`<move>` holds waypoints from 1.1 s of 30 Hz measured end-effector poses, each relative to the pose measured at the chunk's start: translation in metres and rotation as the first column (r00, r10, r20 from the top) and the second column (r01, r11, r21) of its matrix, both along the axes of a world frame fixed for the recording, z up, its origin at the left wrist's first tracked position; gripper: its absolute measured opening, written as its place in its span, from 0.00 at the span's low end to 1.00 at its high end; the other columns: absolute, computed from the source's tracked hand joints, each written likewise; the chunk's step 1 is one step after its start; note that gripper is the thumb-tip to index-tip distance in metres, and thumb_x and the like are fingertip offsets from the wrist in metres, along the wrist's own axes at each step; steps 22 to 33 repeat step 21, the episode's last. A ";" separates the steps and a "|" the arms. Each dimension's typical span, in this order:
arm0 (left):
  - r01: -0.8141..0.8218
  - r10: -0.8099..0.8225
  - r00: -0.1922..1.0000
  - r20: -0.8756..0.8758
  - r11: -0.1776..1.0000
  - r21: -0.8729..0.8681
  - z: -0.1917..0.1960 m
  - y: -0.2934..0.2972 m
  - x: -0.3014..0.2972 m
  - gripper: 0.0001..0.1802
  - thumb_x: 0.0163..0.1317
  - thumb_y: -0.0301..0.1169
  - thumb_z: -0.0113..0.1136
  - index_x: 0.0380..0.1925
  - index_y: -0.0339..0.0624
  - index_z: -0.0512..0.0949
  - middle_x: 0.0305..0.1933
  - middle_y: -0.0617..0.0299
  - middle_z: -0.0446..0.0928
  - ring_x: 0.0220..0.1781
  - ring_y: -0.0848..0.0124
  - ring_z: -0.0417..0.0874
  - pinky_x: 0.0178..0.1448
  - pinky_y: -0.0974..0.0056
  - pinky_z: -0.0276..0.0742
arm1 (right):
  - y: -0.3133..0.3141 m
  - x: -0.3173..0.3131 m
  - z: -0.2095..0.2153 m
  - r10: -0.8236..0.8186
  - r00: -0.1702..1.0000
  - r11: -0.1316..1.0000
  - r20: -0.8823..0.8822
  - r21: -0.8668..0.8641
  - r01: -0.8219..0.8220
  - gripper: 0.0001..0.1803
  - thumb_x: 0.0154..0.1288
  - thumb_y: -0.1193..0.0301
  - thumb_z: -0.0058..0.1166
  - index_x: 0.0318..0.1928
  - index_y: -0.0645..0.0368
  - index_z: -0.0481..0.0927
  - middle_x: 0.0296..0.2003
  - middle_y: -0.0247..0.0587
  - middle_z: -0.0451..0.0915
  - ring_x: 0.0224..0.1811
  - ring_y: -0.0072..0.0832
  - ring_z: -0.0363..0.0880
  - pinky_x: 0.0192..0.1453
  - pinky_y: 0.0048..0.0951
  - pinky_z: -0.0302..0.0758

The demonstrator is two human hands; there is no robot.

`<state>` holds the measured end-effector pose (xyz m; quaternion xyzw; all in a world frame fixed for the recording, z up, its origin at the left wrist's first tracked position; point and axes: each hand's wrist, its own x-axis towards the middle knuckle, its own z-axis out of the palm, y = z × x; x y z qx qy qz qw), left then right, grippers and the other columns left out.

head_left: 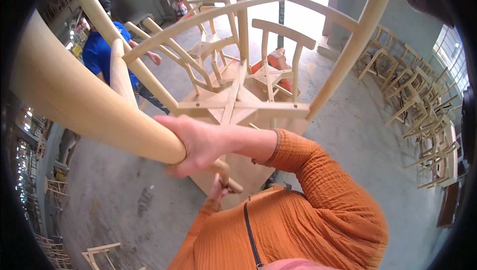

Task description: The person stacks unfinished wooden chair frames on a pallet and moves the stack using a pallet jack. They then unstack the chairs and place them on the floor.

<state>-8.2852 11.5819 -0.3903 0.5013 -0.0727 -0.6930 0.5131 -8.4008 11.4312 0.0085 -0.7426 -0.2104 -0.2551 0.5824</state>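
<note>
A pale, bare wooden chair frame (243,105) fills the upper middle, close to me, its legs and curved rails spreading up and outward. My right hand (194,146) reaches across my body and is closed around the end of a thick curved wooden rail (99,101), which runs up to the left edge. Lower down, my left hand (217,190) is wrapped around a thinner bent wooden part (231,184) near its end. How these parts join is partly hidden by my right hand and forearm.
Beyond, more chair frames (283,32) stand on a wooden board (243,170), with an orange pallet jack (280,64) behind. A person in blue (99,51) is at the left. Rows of chair frames (417,91) line the right wall; another frame (102,250) lies lower left.
</note>
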 end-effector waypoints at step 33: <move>-0.778 0.791 0.602 -0.110 0.612 0.144 -0.117 -0.203 -0.087 0.42 0.55 0.59 0.57 0.61 0.47 0.56 0.55 0.56 0.67 0.53 0.61 0.72 0.55 0.44 0.67 | -0.155 -0.049 -0.105 -0.103 0.897 0.992 -0.429 -0.114 0.060 0.24 0.46 0.84 0.60 0.44 0.60 0.66 0.37 0.47 0.78 0.49 0.42 0.77 0.61 0.52 0.68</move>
